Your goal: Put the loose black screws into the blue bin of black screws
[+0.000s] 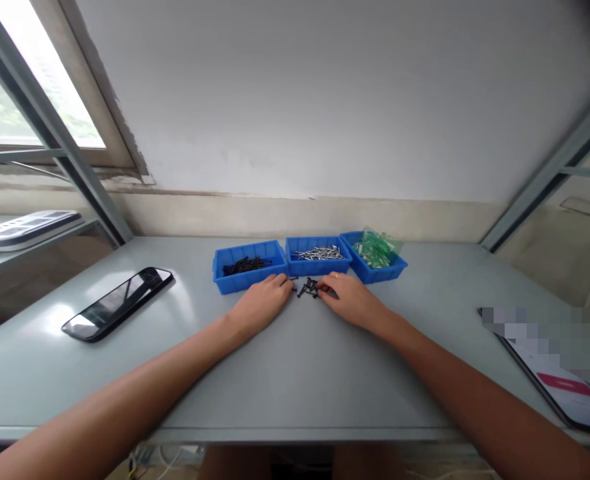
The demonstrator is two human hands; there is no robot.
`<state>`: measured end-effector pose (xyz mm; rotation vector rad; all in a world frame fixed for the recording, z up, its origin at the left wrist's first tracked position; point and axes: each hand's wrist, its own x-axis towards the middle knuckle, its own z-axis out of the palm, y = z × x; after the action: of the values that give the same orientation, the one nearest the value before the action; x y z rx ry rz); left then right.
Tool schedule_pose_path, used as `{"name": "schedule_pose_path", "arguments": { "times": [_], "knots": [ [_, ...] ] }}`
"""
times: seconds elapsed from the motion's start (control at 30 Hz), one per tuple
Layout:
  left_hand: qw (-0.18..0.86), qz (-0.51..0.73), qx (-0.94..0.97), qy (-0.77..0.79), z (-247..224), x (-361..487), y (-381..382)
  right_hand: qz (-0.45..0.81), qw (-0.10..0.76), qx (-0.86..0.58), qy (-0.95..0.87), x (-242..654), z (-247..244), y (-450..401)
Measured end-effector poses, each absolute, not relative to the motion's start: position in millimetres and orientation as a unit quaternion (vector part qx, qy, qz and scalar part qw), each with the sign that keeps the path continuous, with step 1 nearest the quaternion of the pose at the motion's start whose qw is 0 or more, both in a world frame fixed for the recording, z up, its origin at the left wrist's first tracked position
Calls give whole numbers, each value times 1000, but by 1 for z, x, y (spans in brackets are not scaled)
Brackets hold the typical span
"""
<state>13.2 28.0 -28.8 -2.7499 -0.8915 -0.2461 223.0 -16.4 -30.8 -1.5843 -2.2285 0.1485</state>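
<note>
A small pile of black screws (307, 287) lies on the grey table between my two hands. My left hand (267, 299) rests just left of the pile, in front of the left bin. Its fingers are curled together, with a screw or two showing by the tips; whatever is under them is hidden. From the other side, my right hand (352, 299), with a ring on one finger, has thumb and fingers closed on a black screw at the pile's right edge. Behind stand blue bins: one with black screws (247, 265), one with silver screws (321, 253).
A third blue bin (379, 273) holds green plastic bags (376, 248). On the left of the table (295, 380) lies a black phone (119, 303). A tablet-like device (555, 373) lies at the right. Metal frame posts (535, 173) and a wall stand behind.
</note>
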Motion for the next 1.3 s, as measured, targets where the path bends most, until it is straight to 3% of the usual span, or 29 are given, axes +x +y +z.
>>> {"name": "schedule_pose_path", "arguments": {
  "times": [0.13, 0.33, 0.43, 0.57, 0.97, 1.13, 1.3],
  "knots": [
    [185, -142, -930, -284, -13, 0, 32, 48, 202, -573, -793, 223, -28, -17],
    [271, -242, -855, -371, 6, -21, 47, 55, 207, -572, -792, 223, -26, -18],
    [191, -212, -917, -280, -8, -7, 36, 59, 210, -566, -795, 223, -28, -16],
    [77, -186, -939, -279, -33, 18, 21, 49, 211, -574, -790, 226, -29, -12],
    [-11, -178, -932, -316, -38, 15, 29, 41, 216, -588, -779, 229, -26, -13],
    [112, -203, -924, -304, -15, 6, 28, 30, 208, -608, -765, 239, -25, -9],
    [226, -252, -842, -420, 9, -22, 48, 26, 197, -619, -760, 245, -28, -9]
  ]
}}
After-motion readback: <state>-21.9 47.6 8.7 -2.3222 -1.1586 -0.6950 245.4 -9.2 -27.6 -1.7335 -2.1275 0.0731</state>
